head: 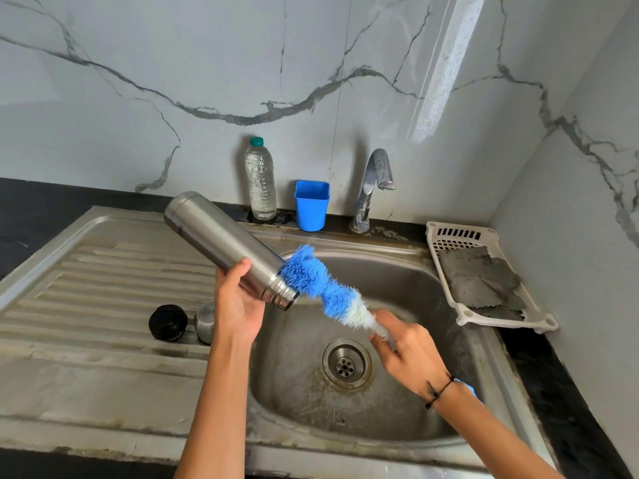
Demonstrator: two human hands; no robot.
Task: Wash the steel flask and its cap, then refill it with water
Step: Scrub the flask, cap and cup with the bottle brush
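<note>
Behind my sink there's a clear plastic water bottle (260,179) with a teal cap, right next to a little blue plastic cup (311,205). Off to my right, a white plastic tray (449,236) holds some ratty grey scrub cloths (484,281).

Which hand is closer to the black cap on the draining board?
Left. The left hand grips the steel flask just right of the black cap; the right hand holds the brush over the sink basin.
</note>
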